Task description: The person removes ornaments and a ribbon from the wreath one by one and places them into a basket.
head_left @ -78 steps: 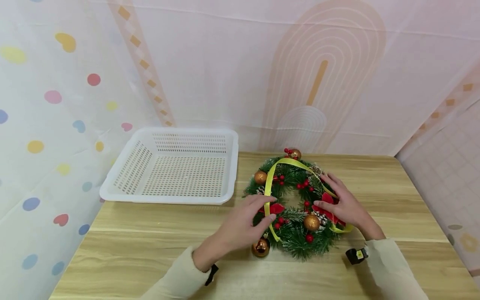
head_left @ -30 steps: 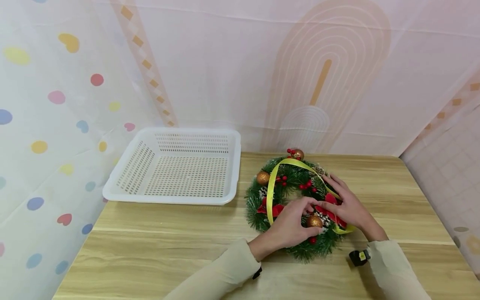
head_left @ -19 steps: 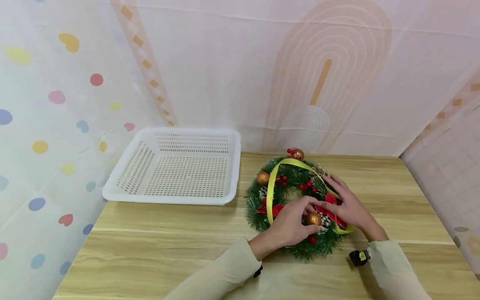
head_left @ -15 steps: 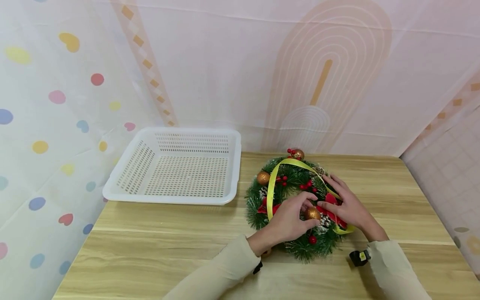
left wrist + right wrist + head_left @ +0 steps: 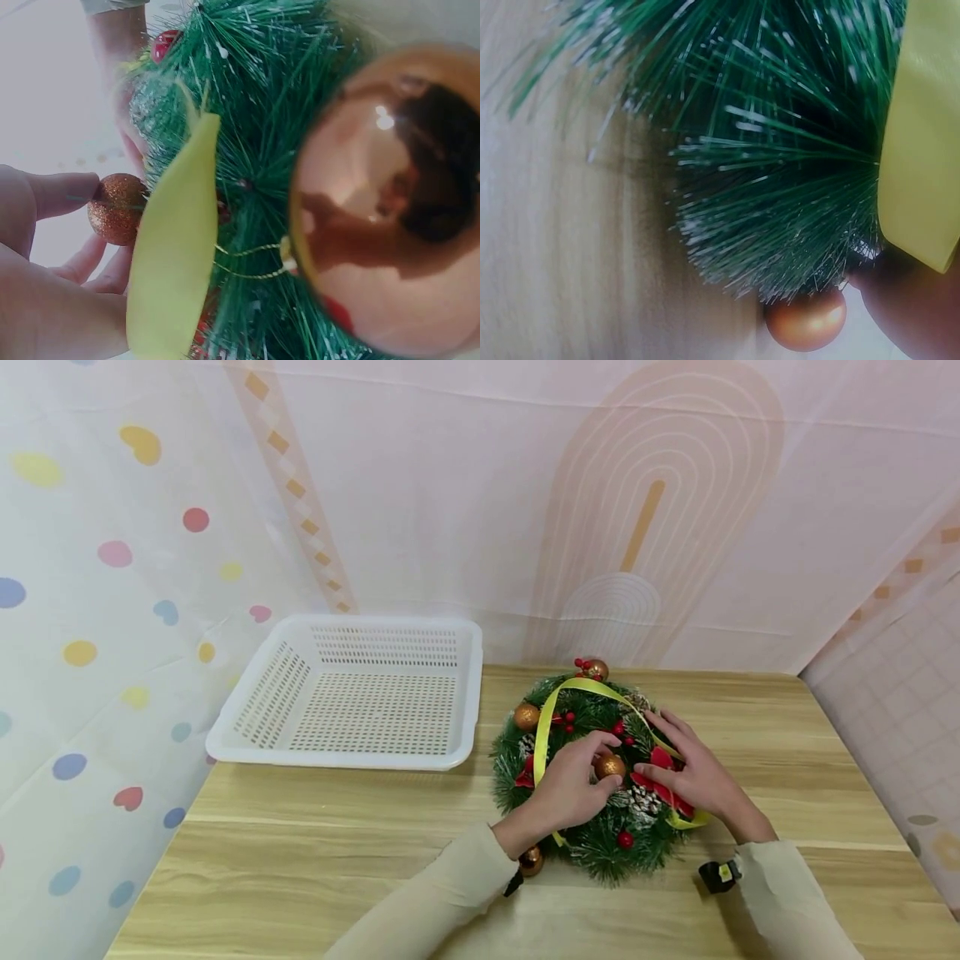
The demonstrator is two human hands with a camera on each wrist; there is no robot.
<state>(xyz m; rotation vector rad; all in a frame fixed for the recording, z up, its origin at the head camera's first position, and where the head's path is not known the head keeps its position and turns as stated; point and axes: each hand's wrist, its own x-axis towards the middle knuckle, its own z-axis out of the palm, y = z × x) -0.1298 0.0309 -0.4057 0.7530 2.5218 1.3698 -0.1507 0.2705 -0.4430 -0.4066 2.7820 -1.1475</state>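
Observation:
A green Christmas wreath (image 5: 607, 856) lies on the table, trimmed with red berries, pinecones and copper baubles. My left hand (image 5: 566, 787) reaches over it and pinches a glittery copper bauble (image 5: 610, 767) near the wreath's middle. In the left wrist view the thumb and fingers lie on either side of this bauble (image 5: 112, 217). On the right side my right hand (image 5: 693, 772) rests on the wreath by a red fabric flower (image 5: 662, 758), fingers spread and fairly straight. Yellow ribbon (image 5: 541, 735) loops over the wreath.
A white perforated plastic basket (image 5: 341, 758) stands at the back left on the wooden table (image 5: 300, 843). One shiny copper bauble (image 5: 531, 862) sits at the wreath's front left edge, below my left wrist. A patterned cloth (image 5: 450, 510) hangs behind the table.
My left hand has gone from the wreath's left side to the glittery bauble at lower right, then shifted it up and left toward the middle. The right hand has stayed in place.

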